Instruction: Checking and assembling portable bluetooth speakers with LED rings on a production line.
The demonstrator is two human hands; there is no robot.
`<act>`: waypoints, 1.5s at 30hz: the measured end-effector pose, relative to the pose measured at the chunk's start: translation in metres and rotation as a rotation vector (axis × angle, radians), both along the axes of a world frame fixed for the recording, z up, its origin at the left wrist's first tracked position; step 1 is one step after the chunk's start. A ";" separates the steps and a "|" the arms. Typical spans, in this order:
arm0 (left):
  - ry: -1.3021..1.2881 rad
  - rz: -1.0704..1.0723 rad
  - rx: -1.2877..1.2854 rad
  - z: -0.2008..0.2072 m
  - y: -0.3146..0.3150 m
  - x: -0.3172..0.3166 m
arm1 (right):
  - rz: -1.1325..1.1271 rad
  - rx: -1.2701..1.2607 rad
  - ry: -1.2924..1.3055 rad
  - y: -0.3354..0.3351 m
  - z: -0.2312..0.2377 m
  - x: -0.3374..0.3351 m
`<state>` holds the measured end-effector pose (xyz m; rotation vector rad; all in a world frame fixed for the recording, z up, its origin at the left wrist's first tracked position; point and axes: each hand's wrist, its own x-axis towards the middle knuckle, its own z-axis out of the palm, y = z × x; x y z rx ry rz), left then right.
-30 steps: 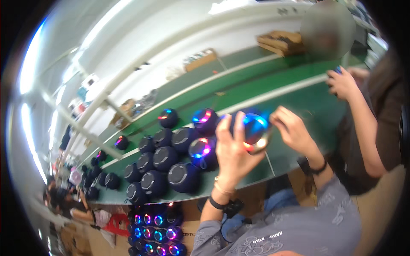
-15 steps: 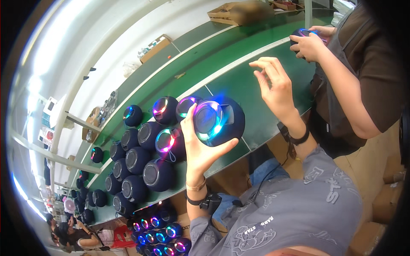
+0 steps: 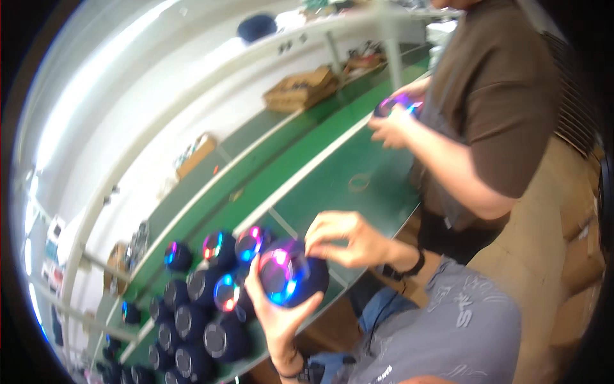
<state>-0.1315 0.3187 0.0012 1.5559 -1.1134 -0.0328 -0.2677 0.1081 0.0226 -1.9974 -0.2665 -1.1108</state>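
A round dark-blue speaker, its ring glowing pink, violet and blue, rests in my left hand. That hand grips it from below and the left, thumb along the lower edge and fingers up the left side. My right hand is at the speaker's upper right, thumb and fingers pinched together against its edge. Whatever those fingertips may hold is too small and blurred to make out. Just left of the held speaker stands another speaker with a blue and pink ring.
Unlit speakers crowd the green table at the left, with several lit ones behind. At the right a co-worker in brown holds a lit speaker. A cardboard box sits at the back. A thin ring lies on the table.
My right hand has come down from the air to the speaker's edge, its fingers closing into a pinch. My left hand still holds the speaker. The view has shifted, and the picture is more blurred.
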 end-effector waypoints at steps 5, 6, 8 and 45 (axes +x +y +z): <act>0.175 -0.113 -0.121 -0.006 0.008 -0.002 | 0.215 0.224 0.107 0.007 0.000 0.002; 0.162 -0.100 -0.119 -0.009 0.010 -0.002 | 0.330 0.402 0.126 0.009 -0.001 0.005; 0.166 -0.103 -0.121 -0.013 0.011 0.000 | 0.452 0.571 0.148 0.009 -0.005 0.009; -0.228 0.962 -0.053 -0.015 0.248 -0.078 | 0.719 0.442 0.555 0.109 -0.053 0.063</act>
